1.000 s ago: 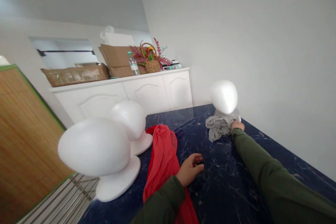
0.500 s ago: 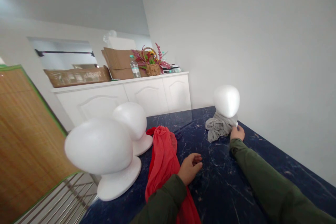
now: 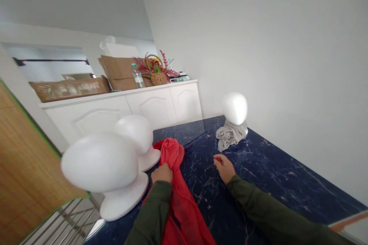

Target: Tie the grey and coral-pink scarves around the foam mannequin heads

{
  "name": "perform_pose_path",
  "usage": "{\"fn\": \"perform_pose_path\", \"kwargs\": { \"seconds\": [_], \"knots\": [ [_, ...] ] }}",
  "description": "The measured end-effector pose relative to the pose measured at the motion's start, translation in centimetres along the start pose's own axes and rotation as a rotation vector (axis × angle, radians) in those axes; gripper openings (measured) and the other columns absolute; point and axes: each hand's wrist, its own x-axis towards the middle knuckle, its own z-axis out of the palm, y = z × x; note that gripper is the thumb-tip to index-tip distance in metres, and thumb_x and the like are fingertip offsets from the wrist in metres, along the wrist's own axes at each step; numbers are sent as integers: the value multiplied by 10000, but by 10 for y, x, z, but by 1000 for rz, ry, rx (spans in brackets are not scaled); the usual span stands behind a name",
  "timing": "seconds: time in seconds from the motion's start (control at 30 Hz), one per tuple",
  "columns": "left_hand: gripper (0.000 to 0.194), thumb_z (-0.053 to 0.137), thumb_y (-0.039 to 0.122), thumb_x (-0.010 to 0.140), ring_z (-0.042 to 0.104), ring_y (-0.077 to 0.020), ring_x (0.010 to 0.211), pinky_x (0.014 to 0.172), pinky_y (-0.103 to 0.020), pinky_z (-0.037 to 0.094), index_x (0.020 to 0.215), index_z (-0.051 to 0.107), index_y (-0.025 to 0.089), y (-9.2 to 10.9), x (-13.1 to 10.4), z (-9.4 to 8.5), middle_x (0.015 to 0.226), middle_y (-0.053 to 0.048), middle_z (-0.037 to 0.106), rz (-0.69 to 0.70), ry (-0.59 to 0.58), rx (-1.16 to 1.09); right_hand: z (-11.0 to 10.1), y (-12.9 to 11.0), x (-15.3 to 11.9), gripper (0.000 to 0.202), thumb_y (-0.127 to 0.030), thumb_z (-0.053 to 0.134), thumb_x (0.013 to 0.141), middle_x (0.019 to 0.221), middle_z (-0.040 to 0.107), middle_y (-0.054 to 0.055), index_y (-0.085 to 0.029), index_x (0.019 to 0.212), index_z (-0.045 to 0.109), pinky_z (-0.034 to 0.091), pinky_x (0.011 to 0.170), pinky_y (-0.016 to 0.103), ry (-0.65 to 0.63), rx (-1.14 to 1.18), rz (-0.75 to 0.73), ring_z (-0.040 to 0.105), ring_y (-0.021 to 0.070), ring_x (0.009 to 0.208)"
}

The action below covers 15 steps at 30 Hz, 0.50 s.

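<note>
A long red scarf (image 3: 183, 187) lies bunched along the dark blue marbled table. My left hand (image 3: 162, 174) is closed on its left edge, near the bunched far end. My right hand (image 3: 225, 169) is over the table to the right of the scarf, apart from it. Its fingers are loosely bent with a small gap at the thumb, and it holds nothing. Behind it, a white foam mannequin head (image 3: 235, 108) stands with a grey scarf (image 3: 230, 134) gathered around its base.
Two more white mannequin heads, a near one (image 3: 100, 162) and a farther one (image 3: 136, 132), stand left of the red scarf. A metal rack (image 3: 69, 222) is at the lower left. Against the back stands a white cabinet (image 3: 155, 105) with cardboard, a bottle and a flower basket (image 3: 159, 78).
My right hand has left the grey scarf and moved left and nearer. My left hand has moved left and taken hold of the red scarf. The view has turned slightly right.
</note>
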Motion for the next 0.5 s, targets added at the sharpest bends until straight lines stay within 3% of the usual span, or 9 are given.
{"fn": "perform_pose_path", "kwargs": {
  "seconds": [0.07,0.17,0.27,0.33,0.4,0.43,0.5],
  "knots": [
    [183,425,188,721,565,-329,816,746,-487,368,809,564,109,-1,2,-6,777,-183,610,6,4,2,9,-7,-12,199,-297,478,677,706,575,14,-180,818,556,439,628,297,-120,31,29,541,145,635],
    [273,307,205,792,578,-293,794,719,-432,397,924,524,105,6,1,-22,813,-174,609,16,57,-56,14,-15,-19,173,-284,508,666,647,555,-9,-183,797,557,416,577,270,-262,66,80,519,122,574],
    [349,246,243,818,558,-283,886,757,-401,405,1049,470,109,17,-4,-39,963,-174,585,65,133,-130,14,-20,-17,230,-364,547,657,623,540,-11,-169,778,540,399,531,249,-332,206,300,507,107,531],
    [379,272,206,792,503,-257,1012,861,-377,373,1127,431,125,26,-12,-46,1098,-143,541,195,210,-211,14,-24,-13,337,-475,515,674,639,552,11,-154,777,535,415,540,253,-375,310,447,526,108,533],
    [442,320,152,740,436,-221,1111,961,-341,304,1173,409,140,38,-26,-46,1191,-98,497,387,259,-331,13,-30,-12,499,-597,405,702,697,586,59,-130,797,552,442,605,276,-498,446,565,563,123,585],
    [464,342,132,715,412,-211,1139,991,-330,273,1173,418,141,45,-35,-43,1217,-85,482,491,246,-388,12,-34,-13,580,-643,340,709,743,603,85,-119,819,563,448,651,291,-577,542,618,582,137,634],
    [445,395,122,680,400,-216,1157,1006,-323,259,1116,481,144,60,-57,-35,1244,-84,467,712,107,-463,11,-45,-18,701,-691,230,715,860,618,120,-107,894,574,440,747,321,-713,750,661,597,171,777]
  ]
}}
